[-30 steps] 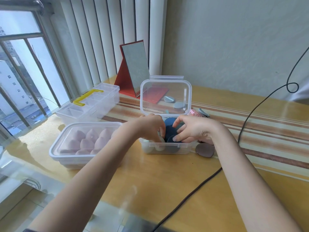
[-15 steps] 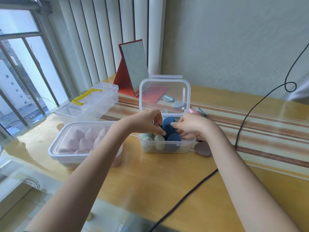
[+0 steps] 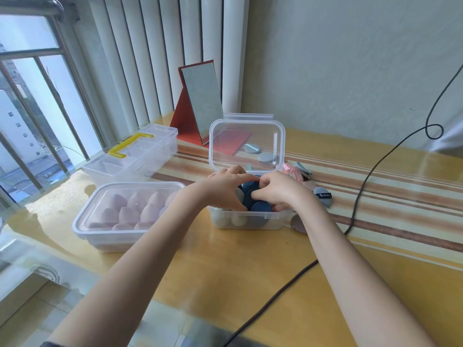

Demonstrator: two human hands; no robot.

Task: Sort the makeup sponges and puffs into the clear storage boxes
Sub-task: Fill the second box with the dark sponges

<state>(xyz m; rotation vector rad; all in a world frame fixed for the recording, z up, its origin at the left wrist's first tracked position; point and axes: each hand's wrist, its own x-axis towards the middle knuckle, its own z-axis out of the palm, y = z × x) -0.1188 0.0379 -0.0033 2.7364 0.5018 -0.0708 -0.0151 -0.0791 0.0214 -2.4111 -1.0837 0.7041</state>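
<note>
A clear storage box [image 3: 250, 220] stands open mid-table, its lid [image 3: 246, 144] upright behind it. Inside are dark blue sponges [image 3: 251, 194] and pale green sponges [image 3: 238, 220] at the front left. My left hand [image 3: 224, 190] and my right hand [image 3: 276, 190] meet over the box, fingers closed around the topmost dark blue sponge. To the left, a closed clear box [image 3: 125, 214] holds several pink sponges. Loose puffs lie to the right: a grey-blue puff [image 3: 323, 196], a brown puff [image 3: 299, 224] and pink puffs [image 3: 290, 170].
A compartment box with a yellow handle [image 3: 132, 154] sits at the back left. A red-framed mirror [image 3: 200, 103] stands behind the open box, with two grey puffs [image 3: 259, 152] near it. A black cable [image 3: 363, 186] crosses the table on the right. The table's glass edge runs along the left.
Both hands have risen from deep inside the open box to its top, and they stay on the dark blue sponges. The pale green sponges at the front have come into view.
</note>
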